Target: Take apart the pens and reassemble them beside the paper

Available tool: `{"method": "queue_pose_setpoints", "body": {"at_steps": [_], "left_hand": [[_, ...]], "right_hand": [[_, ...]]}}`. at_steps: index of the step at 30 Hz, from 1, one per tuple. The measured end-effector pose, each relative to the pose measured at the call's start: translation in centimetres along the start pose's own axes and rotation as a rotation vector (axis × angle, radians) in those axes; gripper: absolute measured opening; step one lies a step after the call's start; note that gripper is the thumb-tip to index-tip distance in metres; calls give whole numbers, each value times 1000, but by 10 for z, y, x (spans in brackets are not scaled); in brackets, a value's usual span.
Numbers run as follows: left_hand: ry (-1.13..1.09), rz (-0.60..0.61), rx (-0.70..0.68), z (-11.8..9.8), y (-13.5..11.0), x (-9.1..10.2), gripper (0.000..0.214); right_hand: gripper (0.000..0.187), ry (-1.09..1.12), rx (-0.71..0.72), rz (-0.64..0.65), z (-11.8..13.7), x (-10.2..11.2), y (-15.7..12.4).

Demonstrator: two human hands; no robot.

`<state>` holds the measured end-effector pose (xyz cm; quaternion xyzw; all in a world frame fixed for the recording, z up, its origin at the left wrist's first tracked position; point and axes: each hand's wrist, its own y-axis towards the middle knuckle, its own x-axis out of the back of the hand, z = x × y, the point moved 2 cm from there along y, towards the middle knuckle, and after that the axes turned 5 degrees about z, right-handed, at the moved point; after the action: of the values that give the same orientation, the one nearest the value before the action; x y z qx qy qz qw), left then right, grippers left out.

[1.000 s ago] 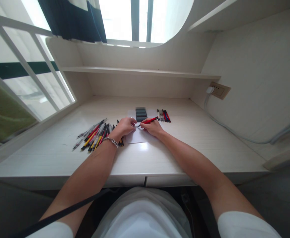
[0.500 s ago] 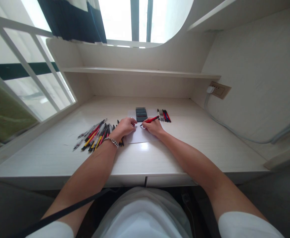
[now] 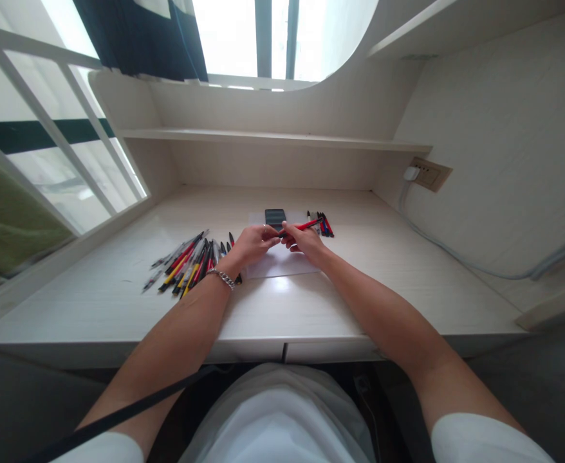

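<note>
My right hand [image 3: 304,243] grips a red pen [image 3: 309,224] with a black end, tilted up to the right above the paper. Against the pen's front end, the fingers of my left hand [image 3: 257,242] are pinched together; whether a cap is between them is too small to tell. Both hands meet over a white sheet of paper [image 3: 282,265] lying on the desk. Just behind them lies a dark, phone-like rectangle [image 3: 275,217], its near end partly covered by the fingers.
A loose pile of pens [image 3: 186,262] in black, red, yellow and clear lies left of the paper. Several more pens [image 3: 327,225] lie side by side at the right. Behind the desk [image 3: 383,276] runs a shelf [image 3: 273,139]; a cable [image 3: 437,241] hangs along the right wall.
The right hand has lifted the pen from the paper and turned it flatter. My left hand has moved right, and its fingers now meet the pen's front end.
</note>
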<state>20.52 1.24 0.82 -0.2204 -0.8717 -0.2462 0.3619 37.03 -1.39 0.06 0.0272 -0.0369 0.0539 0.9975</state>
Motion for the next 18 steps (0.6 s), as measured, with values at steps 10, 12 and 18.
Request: {"method": "queue_pose_setpoints", "body": {"at_steps": [10,12,18], "left_hand": [[61,-76,68,4,2,3,22],[57,-84,61,2,2,3,23],[107,-71,49,4,1,6,21]], "right_hand": [[34,17,24,-274,3,48,7],[31,-16,28,-272,3,49,7],[38,-129,-2,-166,3,36,1]]}}
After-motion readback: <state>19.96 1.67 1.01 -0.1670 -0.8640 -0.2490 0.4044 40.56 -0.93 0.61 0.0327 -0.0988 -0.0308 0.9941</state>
